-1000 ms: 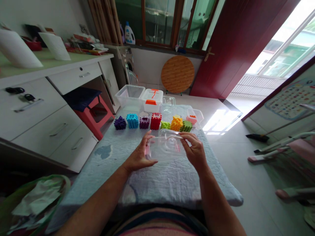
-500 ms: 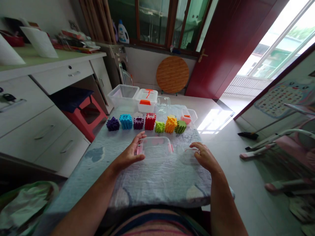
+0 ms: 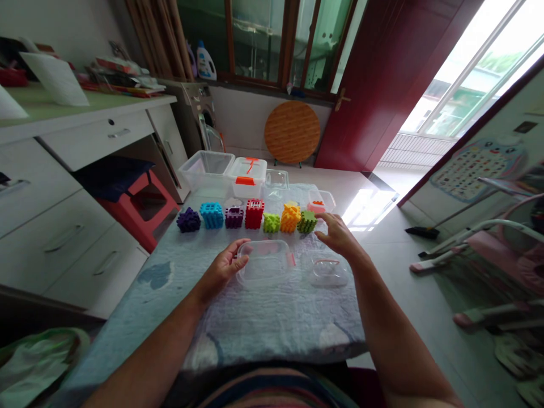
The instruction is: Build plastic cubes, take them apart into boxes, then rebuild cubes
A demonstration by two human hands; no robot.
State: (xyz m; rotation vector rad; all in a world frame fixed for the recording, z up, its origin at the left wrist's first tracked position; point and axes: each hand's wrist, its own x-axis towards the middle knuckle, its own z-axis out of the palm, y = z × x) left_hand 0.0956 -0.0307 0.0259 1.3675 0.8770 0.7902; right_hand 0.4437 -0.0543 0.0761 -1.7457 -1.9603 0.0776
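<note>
My left hand [image 3: 223, 266] grips the left side of a clear plastic box [image 3: 266, 263], with its thumb near the rim. A pink-red clip shows on the box's right side. My right hand [image 3: 340, 233] is open, thumb and forefinger apart, at the right side of a dark green block cube [image 3: 307, 221]; whether they touch it I cannot tell. The cube ends a row of a yellow piece [image 3: 290, 218], a lime piece [image 3: 271, 222], a red block [image 3: 254, 214], a purple block [image 3: 234, 217], a blue block [image 3: 211, 215] and a dark violet piece [image 3: 188, 220].
A clear lid [image 3: 328, 271] with a pinkish handle lies right of the box. Behind the row stand a large clear tub [image 3: 207, 170], a box with orange clips [image 3: 249, 184] and a small container [image 3: 323, 201] with red pieces. Cloth [image 3: 272, 323] covers the table.
My right hand has left the clear lid and moved forward to the dark green cube. The left hand stays at the box. The whole view has shifted slightly.
</note>
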